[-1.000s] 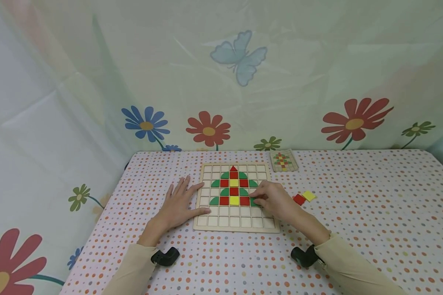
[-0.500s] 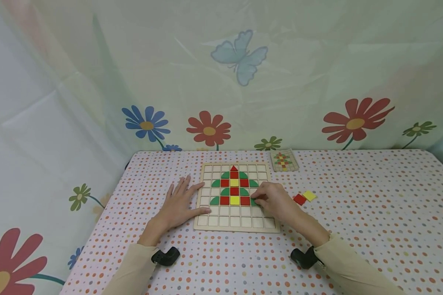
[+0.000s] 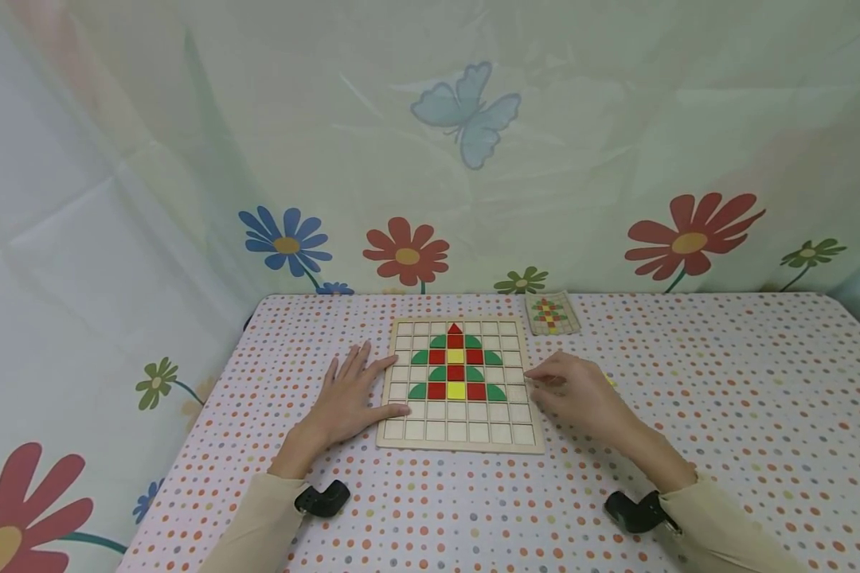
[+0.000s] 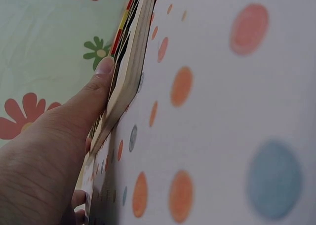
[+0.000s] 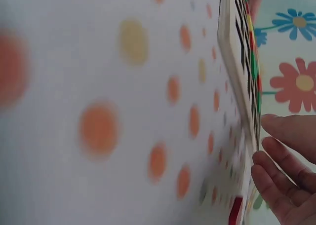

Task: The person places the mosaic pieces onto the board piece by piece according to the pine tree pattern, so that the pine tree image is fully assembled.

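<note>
A square wooden grid board [image 3: 460,447] lies on the table, with red, yellow and green flat pieces set in its cells in a tree shape. A green quarter-round piece [image 3: 496,393] sits at the right end of the lower coloured row. My left hand [image 3: 344,402] rests spread at the board's left edge, its thumb [image 4: 98,84] on the rim in the left wrist view. My right hand [image 3: 580,390] is over the board's right edge, fingers loosely bent, thumb [image 5: 291,131] apart from them, nothing held. It hides most of the loose pieces beside the board.
A small pattern card [image 3: 553,313] with a printed tree lies behind the board's right corner. A bit of a yellow piece [image 3: 610,382] shows behind my right hand, and a red piece [image 5: 236,211] in the right wrist view. A flowered curtain [image 3: 573,159] stands behind the dotted table.
My right hand has let go of the green quarter-round piece and moved right, off the cells, now covering the loose red piece. My left hand has stayed in place.
</note>
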A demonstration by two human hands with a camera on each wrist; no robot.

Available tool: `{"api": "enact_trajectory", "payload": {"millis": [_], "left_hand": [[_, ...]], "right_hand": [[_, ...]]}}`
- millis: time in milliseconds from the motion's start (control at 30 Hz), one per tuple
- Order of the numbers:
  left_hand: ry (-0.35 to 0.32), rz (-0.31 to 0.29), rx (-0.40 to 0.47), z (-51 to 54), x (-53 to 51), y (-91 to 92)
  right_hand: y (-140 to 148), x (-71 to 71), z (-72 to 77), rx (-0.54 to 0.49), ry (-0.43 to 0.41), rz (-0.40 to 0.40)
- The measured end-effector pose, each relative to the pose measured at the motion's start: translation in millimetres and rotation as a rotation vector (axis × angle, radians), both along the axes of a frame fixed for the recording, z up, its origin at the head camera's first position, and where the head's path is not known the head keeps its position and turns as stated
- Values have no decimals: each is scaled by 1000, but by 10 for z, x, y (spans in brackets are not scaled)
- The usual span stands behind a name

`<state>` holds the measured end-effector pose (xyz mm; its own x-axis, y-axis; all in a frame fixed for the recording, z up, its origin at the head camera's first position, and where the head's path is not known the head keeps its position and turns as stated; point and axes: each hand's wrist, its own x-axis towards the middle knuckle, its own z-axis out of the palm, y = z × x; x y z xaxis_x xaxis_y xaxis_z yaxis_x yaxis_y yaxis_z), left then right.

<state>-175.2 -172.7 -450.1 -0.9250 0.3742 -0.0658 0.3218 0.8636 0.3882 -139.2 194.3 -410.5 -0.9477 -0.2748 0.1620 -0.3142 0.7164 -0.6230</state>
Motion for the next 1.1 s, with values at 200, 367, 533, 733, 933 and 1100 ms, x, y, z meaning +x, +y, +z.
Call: {"api": "enact_trajectory", "payload": {"millis": [200,367,533,733,933,1100], "left_hand": [[-20,1,-11,1,-8,-2],[4,5,-3,-7,-7,-4],[5,5,8,-12,-5,-2],[-17,7,-7,-8,-9,3],[-16,4,-9,-11,-10,7],[-19,7,-13,-5,-5,3]], "right_hand": [[282,94,-41,69,22,-65],[439,143,-61,95,31,-107],[563,148,-75,107,11,-132],[608,142,-93,104,-23,-132],[614,135,-109,109,-46,-159],[611,112,-103,103,-77,-181]]}}
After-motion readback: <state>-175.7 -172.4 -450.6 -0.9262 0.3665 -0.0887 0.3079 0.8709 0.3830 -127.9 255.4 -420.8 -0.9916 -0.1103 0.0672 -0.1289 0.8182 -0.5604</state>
